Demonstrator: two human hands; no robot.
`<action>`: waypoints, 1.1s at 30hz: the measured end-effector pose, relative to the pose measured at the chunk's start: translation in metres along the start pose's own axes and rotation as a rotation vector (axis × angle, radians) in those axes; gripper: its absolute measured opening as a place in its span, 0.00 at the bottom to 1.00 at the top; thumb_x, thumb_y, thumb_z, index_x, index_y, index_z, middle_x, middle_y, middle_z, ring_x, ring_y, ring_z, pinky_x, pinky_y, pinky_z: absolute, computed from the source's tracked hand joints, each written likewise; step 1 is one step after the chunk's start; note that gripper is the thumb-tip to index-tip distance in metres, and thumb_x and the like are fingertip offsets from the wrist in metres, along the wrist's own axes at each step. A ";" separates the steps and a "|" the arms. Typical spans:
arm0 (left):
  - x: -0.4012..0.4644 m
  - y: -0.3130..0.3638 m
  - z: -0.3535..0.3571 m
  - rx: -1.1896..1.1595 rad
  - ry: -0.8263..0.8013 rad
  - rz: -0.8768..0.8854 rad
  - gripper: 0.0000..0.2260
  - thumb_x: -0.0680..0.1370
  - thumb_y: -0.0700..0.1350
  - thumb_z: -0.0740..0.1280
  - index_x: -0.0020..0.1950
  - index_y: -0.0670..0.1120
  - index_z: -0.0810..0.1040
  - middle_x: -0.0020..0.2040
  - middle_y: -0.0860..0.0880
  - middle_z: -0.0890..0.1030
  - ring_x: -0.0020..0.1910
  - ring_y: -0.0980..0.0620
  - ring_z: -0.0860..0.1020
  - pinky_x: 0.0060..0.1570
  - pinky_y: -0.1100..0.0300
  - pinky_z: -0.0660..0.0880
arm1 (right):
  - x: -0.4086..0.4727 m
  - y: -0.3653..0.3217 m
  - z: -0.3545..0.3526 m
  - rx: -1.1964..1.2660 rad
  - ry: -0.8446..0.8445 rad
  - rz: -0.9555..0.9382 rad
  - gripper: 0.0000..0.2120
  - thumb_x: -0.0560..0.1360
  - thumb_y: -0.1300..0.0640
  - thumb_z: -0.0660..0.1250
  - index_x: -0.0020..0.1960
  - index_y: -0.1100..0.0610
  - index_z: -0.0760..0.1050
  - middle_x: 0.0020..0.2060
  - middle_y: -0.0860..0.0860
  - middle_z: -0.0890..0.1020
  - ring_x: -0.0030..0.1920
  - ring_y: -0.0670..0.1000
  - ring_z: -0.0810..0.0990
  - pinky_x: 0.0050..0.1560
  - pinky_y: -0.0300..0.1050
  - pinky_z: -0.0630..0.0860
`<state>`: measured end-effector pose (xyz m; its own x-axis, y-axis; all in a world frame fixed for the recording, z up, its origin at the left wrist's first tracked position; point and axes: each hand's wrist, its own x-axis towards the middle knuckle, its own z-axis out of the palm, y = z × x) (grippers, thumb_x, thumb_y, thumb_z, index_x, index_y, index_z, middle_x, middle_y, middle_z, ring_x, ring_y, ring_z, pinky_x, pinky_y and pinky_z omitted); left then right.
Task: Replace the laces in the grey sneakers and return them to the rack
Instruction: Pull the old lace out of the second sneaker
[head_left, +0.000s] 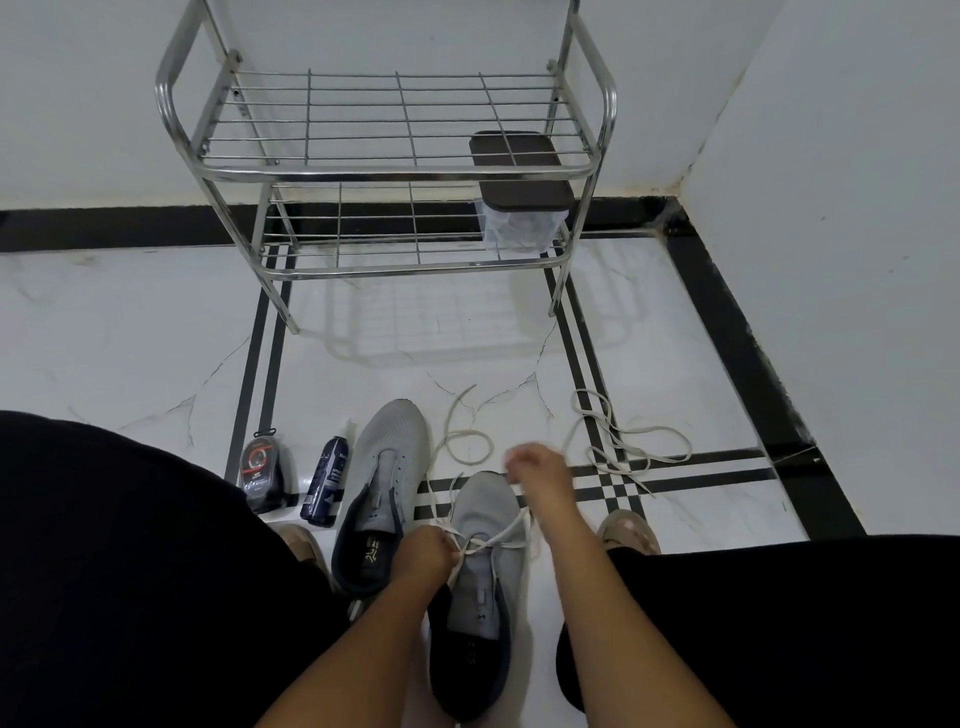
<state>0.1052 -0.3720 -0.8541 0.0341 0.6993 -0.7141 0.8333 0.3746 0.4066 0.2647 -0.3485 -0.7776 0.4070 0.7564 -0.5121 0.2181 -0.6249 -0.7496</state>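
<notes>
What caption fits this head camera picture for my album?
Both hands thread a white lace through one grey sneaker beside its unlaced twin.

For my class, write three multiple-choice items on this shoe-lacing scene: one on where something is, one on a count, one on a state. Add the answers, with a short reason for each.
1. Where is the lidded container?
A. on the rack's lower shelf, at the right
B. on the floor
C. on the top shelf

2. How many grey sneakers are on the floor?
A. one
B. two
C. three

3. What is the right hand doing?
A. resting open
B. holding the spray bottle
C. pinching a lace

Answers: 1 A, it stands on the lower wires. 2 B, the left sneaker and the right sneaker. 3 C, its fingers pull a strand up from the right sneaker.
</notes>
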 end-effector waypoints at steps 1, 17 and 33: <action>0.000 0.001 0.000 0.004 -0.001 0.004 0.07 0.74 0.43 0.68 0.49 0.43 0.83 0.52 0.45 0.84 0.54 0.47 0.80 0.54 0.58 0.76 | -0.007 0.012 0.015 -0.334 -0.115 -0.064 0.08 0.75 0.61 0.63 0.49 0.56 0.81 0.48 0.55 0.82 0.51 0.56 0.80 0.53 0.46 0.75; 0.008 -0.004 0.005 0.019 0.043 0.000 0.11 0.76 0.46 0.66 0.52 0.42 0.82 0.53 0.43 0.83 0.54 0.45 0.80 0.53 0.57 0.76 | -0.001 0.022 -0.005 0.544 0.250 0.349 0.09 0.80 0.57 0.56 0.46 0.59 0.71 0.32 0.53 0.74 0.26 0.50 0.72 0.32 0.44 0.72; 0.005 -0.001 0.003 0.045 0.004 -0.007 0.10 0.76 0.45 0.65 0.53 0.43 0.81 0.55 0.43 0.81 0.55 0.44 0.79 0.55 0.57 0.76 | 0.004 0.043 0.002 -0.119 0.352 0.195 0.12 0.77 0.55 0.58 0.42 0.55 0.78 0.49 0.56 0.79 0.46 0.58 0.78 0.51 0.52 0.77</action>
<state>0.1063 -0.3702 -0.8597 0.0258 0.6991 -0.7145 0.8575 0.3519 0.3754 0.2736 -0.3723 -0.8132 0.7244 0.5221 -0.4501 0.1994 -0.7838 -0.5882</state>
